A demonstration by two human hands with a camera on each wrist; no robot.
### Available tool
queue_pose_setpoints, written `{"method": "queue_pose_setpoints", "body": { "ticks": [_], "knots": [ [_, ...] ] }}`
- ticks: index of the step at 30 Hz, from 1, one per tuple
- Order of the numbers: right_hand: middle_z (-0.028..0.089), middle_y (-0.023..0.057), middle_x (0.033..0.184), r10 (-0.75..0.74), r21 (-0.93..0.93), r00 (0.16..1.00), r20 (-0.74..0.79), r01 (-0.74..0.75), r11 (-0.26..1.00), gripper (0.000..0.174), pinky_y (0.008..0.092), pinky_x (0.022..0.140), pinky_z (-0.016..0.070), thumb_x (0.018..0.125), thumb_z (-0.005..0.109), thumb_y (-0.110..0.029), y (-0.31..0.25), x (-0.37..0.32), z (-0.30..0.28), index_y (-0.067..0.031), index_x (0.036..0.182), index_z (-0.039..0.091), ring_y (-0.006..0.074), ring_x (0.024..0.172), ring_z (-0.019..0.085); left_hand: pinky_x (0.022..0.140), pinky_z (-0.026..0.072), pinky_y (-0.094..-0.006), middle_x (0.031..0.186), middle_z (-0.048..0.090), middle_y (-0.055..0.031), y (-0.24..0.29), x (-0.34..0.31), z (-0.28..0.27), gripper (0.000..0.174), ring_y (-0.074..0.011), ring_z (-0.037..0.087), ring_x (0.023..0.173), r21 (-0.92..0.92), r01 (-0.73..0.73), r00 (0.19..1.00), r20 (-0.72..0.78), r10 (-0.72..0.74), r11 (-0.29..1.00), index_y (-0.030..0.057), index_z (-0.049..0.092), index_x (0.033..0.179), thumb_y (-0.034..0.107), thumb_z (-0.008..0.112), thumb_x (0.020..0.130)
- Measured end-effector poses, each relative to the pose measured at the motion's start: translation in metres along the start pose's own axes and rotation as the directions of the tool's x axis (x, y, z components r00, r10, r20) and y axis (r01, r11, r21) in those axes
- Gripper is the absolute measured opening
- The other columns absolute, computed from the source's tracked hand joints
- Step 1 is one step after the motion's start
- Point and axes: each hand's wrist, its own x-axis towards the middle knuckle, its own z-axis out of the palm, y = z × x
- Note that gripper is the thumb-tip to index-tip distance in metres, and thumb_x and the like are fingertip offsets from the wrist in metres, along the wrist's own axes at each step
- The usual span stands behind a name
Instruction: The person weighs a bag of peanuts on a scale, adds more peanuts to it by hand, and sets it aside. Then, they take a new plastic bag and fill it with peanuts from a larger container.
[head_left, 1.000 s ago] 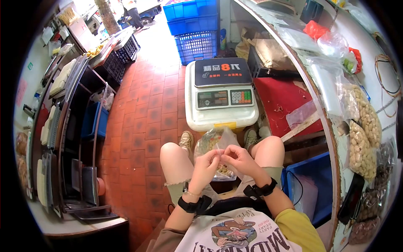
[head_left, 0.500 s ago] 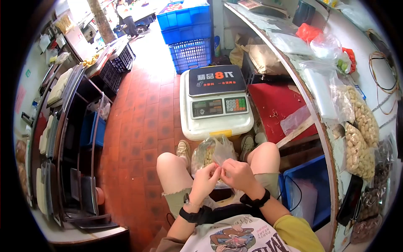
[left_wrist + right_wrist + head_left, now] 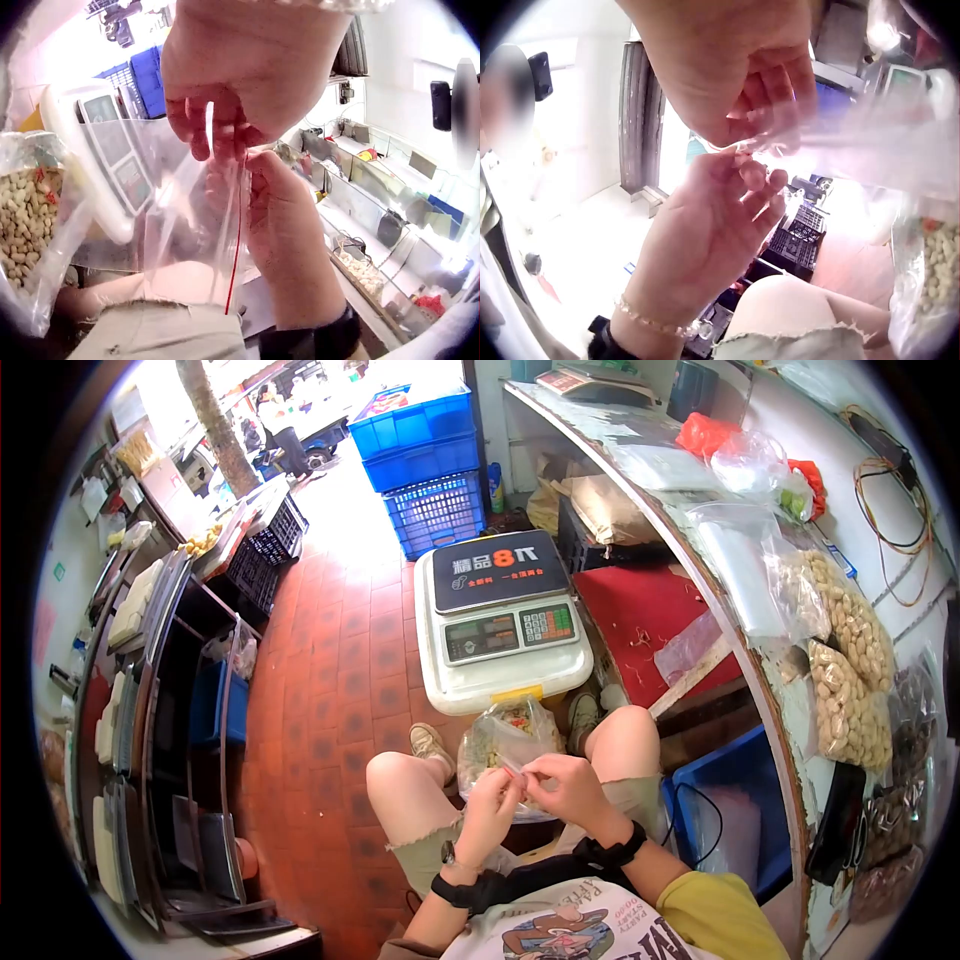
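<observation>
Between my hands is a clear plastic zip bag (image 3: 191,217) with a thin red line along its mouth; nothing shows inside it in the left wrist view. My left hand (image 3: 490,807) pinches the mouth edge. Close beside it, my right hand (image 3: 568,787) pinches the same edge, fingertips almost meeting. In the right wrist view the left hand (image 3: 705,225) comes up from below and the right hand (image 3: 735,67) from above. Just beyond them, between the knees, stands a larger open clear bag (image 3: 30,217) of unshelled peanuts with red bits among them.
A digital scale (image 3: 510,635) sits on a white lidded box (image 3: 445,695) in front of the feet. Blue crates (image 3: 425,470) are stacked behind it. To the right runs a counter with bags of peanuts (image 3: 850,720), and a blue bin (image 3: 770,770) stands under it. Shelving (image 3: 150,730) lines the left.
The head view has shifted, so the scale and crates sit lower and further left. Both hands stay together at the bag's mouth, with only small finger movements.
</observation>
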Motion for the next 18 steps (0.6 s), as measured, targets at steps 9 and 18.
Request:
{"method": "queue_pose_setpoints", "body": {
  "ticks": [9, 18],
  "knots": [
    [0.062, 0.0091, 0.075, -0.219, -0.37, 0.964, 0.148, 0.259, 0.892, 0.01, 0.0368, 0.06, 0.051, 0.079, 0.068, -0.012, 0.001, -0.01, 0.008, -0.0062, 0.087, 0.065, 0.0262, 0.069, 0.065, 0.066, 0.0501, -0.0311, 0.083, 0.063, -0.0131, -0.025, -0.009, 0.012, 0.036, -0.0202, 0.061, 0.074, -0.082, 0.155, 0.98, -0.116, -0.163, 0.985, 0.0008, 0.046, 0.123, 0.001, 0.058, 0.089],
    [0.056, 0.0075, 0.079, -0.223, -0.433, 0.962, 0.155, 0.269, 0.86, 0.011, 0.0376, 0.058, 0.0497, 0.082, 0.063, -0.014, 0.002, -0.007, 0.014, -0.0078, 0.087, 0.055, 0.026, 0.071, 0.064, 0.055, 0.0515, -0.0269, 0.067, 0.064, -0.0087, -0.009, -0.004, 0.014, 0.026, -0.0142, 0.064, 0.06, -0.17, 0.199, 0.949, -0.211, -0.232, 0.965, 0.0023, 0.048, 0.122, 0.0, 0.049, 0.096]
  ]
}}
